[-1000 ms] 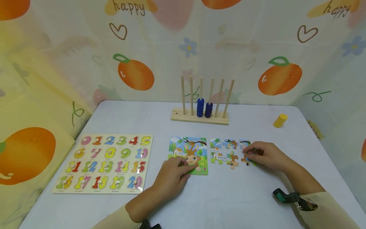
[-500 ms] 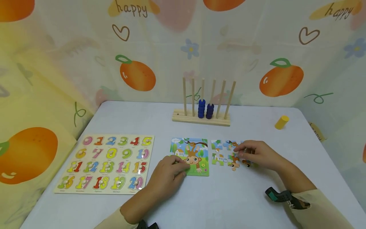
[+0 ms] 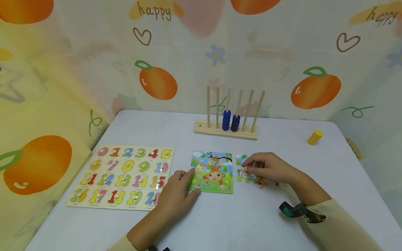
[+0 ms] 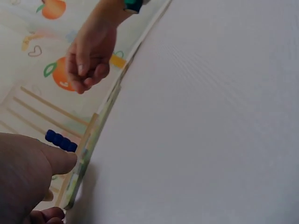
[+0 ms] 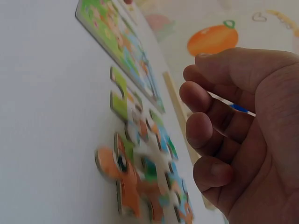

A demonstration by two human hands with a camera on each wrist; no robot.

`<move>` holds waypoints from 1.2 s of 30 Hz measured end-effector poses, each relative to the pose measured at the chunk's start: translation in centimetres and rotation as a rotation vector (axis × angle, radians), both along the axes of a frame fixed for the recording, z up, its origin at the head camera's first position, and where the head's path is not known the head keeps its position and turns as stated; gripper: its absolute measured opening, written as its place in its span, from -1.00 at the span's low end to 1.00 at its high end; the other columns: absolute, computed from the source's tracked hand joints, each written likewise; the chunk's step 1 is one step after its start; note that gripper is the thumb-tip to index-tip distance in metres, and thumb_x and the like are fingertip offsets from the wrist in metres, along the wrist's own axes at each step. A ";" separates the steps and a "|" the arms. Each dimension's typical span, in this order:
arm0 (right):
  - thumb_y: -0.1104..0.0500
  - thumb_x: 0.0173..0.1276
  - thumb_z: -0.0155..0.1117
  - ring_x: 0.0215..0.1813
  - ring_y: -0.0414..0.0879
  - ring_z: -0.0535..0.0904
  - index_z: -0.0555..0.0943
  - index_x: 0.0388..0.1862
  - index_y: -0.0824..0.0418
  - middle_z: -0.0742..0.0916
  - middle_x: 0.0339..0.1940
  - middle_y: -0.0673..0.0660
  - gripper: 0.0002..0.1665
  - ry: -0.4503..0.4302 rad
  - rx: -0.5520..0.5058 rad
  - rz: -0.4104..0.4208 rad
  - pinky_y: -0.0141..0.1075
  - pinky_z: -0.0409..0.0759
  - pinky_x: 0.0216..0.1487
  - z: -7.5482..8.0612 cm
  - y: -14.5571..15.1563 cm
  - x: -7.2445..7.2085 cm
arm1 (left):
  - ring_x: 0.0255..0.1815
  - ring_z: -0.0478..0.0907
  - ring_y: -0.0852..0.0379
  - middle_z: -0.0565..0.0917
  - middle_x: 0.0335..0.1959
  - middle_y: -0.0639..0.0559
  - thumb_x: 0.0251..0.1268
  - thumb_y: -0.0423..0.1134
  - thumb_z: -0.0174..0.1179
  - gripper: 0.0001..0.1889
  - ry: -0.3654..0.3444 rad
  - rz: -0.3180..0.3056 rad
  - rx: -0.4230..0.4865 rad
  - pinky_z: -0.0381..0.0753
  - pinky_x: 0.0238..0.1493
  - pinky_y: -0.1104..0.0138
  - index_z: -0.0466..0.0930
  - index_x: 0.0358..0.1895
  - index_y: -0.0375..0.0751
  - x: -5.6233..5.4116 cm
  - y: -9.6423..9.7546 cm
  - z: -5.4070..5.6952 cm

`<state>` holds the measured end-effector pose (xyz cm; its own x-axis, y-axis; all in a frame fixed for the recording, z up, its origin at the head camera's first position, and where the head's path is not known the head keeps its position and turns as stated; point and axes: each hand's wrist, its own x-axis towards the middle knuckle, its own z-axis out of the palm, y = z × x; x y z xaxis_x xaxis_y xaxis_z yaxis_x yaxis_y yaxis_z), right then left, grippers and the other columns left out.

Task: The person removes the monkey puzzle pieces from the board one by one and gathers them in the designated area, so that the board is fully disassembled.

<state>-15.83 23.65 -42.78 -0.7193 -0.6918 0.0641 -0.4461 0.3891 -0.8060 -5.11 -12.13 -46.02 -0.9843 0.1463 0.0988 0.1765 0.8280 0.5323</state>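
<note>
A square monkey picture puzzle (image 3: pixel 212 172) lies flat on the white table. My left hand (image 3: pixel 176 193) is at its front left corner, with the index finger by the left edge and the thumb by the front edge. In the left wrist view the thumb (image 4: pixel 63 161) overlaps the puzzle's side. To the right, loose jigsaw pieces (image 3: pixel 243 177) lie in rows, partly hidden under my right hand (image 3: pixel 271 169). That hand hovers over them with loosely bent fingers and nothing between them. In the right wrist view, a brown piece (image 5: pixel 127 186) lies nearest.
A board of coloured numbers (image 3: pixel 120 179) lies on the left, close to the left forearm. A wooden peg stand (image 3: pixel 224 132) with blue and purple beads stands at the back. Toward the far right is a yellow cylinder (image 3: pixel 315 137). A patterned cloth hangs behind the table.
My right hand has moved left across the loose pieces, from the right end toward the puzzle. The left hand has drawn back from the picture to its left edge. The head view has shifted slightly.
</note>
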 end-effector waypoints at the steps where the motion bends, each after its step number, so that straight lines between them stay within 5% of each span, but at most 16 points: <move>1: 0.27 0.55 0.37 -0.40 -0.12 0.53 0.79 0.09 0.23 0.76 -0.26 0.00 -0.79 -0.003 -0.009 0.014 -0.34 0.51 -0.42 0.0 -0.4 -0.1 | 0.07 0.53 0.02 0.57 0.19 -0.09 0.36 0.02 0.44 -0.25 0.004 0.013 -0.007 0.57 0.07 0.11 0.47 0.57 -0.13 0.0 0.1 -0.1; 8: 0.29 0.56 0.34 -0.34 -0.11 0.54 0.77 0.12 0.28 0.79 -0.17 0.12 -0.76 -0.060 -0.074 0.072 -0.32 0.54 -0.34 -0.3 -3.2 -0.3 | -0.03 0.57 0.04 0.61 0.05 -0.07 0.30 0.07 0.50 -0.28 0.066 0.047 -0.081 0.59 -0.08 0.15 0.61 0.43 -0.27 -0.5 0.2 -0.5; 21: 0.17 0.58 0.35 -0.24 -0.06 0.55 0.76 0.20 0.21 0.79 -0.01 0.16 -0.70 -0.203 -0.081 0.024 -0.30 0.53 -0.23 0.0 -8.3 -0.1 | -0.31 0.43 0.21 0.64 -0.16 0.07 0.19 0.18 0.57 -0.24 0.050 0.048 -0.111 0.42 -0.31 0.29 0.67 0.39 -0.14 -1.2 -0.4 -0.5; 28: 0.22 0.54 0.36 -0.19 -0.05 0.59 0.75 0.20 0.22 0.79 -0.05 0.11 -0.69 -0.136 -0.086 0.019 -0.29 0.56 -0.21 -0.4 -11.0 -0.7 | -0.35 0.41 0.22 0.62 -0.19 0.08 0.17 0.19 0.58 -0.24 0.074 0.038 -0.117 0.41 -0.35 0.31 0.69 0.37 -0.15 -1.2 -0.6 -0.5; 36: 0.21 0.43 0.48 -0.27 -0.14 0.59 0.71 0.29 0.15 0.74 -0.02 0.04 -0.54 -0.124 0.027 0.025 -0.29 0.59 -0.26 -1.6 -13.7 -1.1 | -0.37 0.38 0.23 0.60 -0.21 0.09 0.16 0.19 0.58 -0.23 0.073 0.031 -0.107 0.38 -0.38 0.34 0.69 0.38 -0.16 -1.2 -0.6 -0.4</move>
<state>-16.97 9.94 -44.36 -0.7033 -0.7095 -0.0432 -0.3535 0.4019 -0.8447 -6.33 -12.75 -46.44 -0.9793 0.1295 0.1554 0.1849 0.8848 0.4278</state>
